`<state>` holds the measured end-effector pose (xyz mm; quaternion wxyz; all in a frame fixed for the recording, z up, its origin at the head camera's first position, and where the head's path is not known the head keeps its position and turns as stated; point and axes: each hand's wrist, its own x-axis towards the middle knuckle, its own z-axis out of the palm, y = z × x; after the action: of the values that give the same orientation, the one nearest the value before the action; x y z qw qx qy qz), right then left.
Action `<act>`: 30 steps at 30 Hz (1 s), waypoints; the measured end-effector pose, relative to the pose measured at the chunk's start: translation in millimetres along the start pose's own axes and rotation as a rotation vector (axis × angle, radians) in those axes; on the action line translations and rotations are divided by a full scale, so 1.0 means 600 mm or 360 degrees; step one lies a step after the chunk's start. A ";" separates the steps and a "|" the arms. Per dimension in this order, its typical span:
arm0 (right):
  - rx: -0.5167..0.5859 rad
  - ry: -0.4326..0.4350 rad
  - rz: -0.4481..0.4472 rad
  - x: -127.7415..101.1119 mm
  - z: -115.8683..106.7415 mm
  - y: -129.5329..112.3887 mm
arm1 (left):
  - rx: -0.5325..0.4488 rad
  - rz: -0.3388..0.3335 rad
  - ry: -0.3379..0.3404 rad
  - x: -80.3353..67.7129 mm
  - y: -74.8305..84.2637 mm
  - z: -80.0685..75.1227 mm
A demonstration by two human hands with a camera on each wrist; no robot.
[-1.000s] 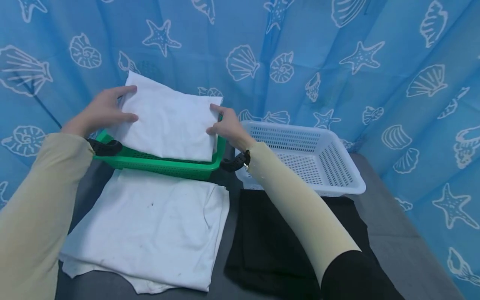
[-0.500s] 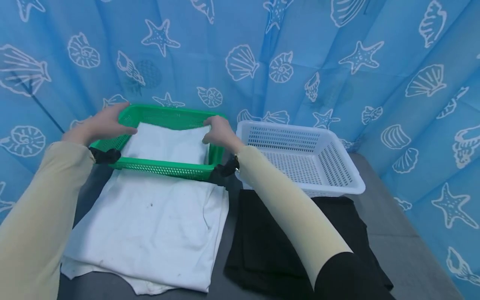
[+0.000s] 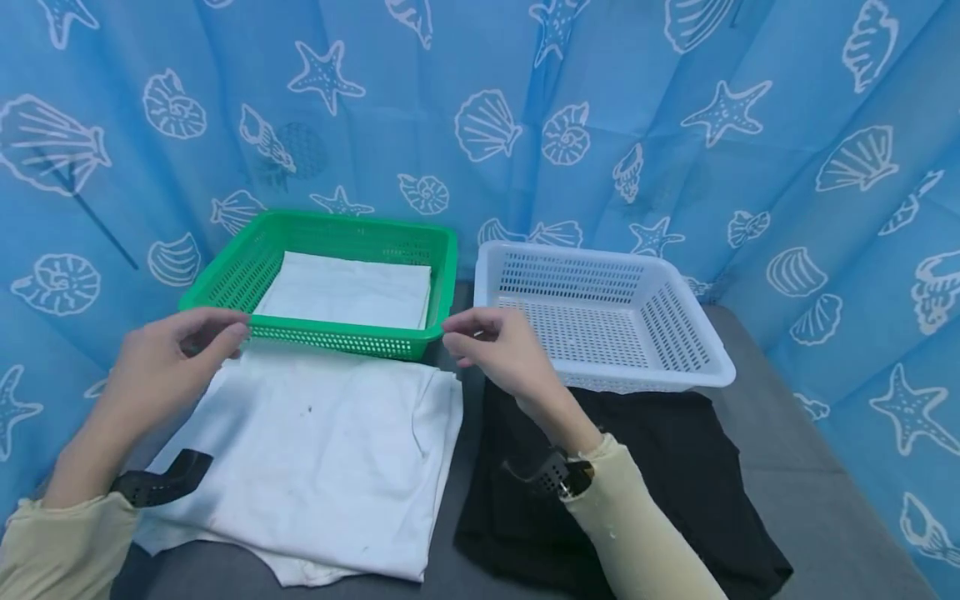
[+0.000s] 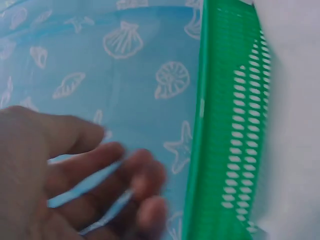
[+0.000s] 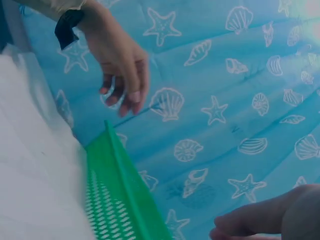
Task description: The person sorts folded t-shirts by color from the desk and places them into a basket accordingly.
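Neither grip holds anything: left hand (image 3: 161, 358) and right hand (image 3: 498, 350) hover with fingers loosely curled, just in front of the green basket (image 3: 225, 287).

One folded white cloth (image 3: 345, 290) already lies flat and square inside the green basket, at the back left of the bench (image 3: 772, 467). By the look of it one piece is put away and two remain: a rumpled white garment (image 3: 315, 442), faintly spotted, beneath the left hand, and a black garment (image 3: 675, 467) beneath the right wrist. An empty white basket (image 3: 697, 367) stands just beside the green one, before a blue seashell curtain (image 3: 675, 100).
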<state>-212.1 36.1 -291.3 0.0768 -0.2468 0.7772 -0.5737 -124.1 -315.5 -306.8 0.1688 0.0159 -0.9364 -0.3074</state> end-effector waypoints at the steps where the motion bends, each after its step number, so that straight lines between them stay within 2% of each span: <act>1: 0.0029 -0.0016 0.0031 -0.009 0.002 0.005 | 0.0013 -0.0015 -0.0053 -0.009 -0.008 0.003; 4: 0.0085 -0.0095 0.0135 -0.028 0.011 0.022 | 0.0028 -0.0050 -0.0226 -0.026 -0.036 0.016; 6: 0.0082 -0.0166 0.0212 -0.037 0.020 0.036 | 0.0057 -0.0054 -0.0293 -0.032 -0.054 0.029; 10: 0.0003 -0.0286 0.0366 -0.048 0.039 0.065 | 0.0050 -0.0093 -0.0301 -0.042 -0.080 0.057; 13: -0.0026 -0.0309 0.0432 -0.052 0.049 0.086 | 0.0037 -0.0099 -0.0304 -0.050 -0.093 0.078; 19: 0.0085 -0.0214 0.0474 -0.051 0.060 0.102 | 0.0098 -0.0034 -0.0335 -0.065 -0.101 0.102; 23: 0.0137 -0.0099 0.0461 -0.048 0.066 0.104 | 0.0113 -0.0074 -0.0325 -0.061 -0.098 0.102; 26: 0.0093 -0.0037 0.0435 -0.045 0.068 0.107 | 0.0102 -0.0129 -0.0342 -0.057 -0.099 0.101; 30: -0.0042 -0.0020 0.0405 -0.043 0.070 0.107 | 0.0101 -0.0129 -0.0325 -0.055 -0.101 0.097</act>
<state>-192.0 26.4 -369.2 0.1506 -0.1508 0.8093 -0.5474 -116.7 -327.0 -396.0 0.0593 0.0278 -0.9565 -0.2843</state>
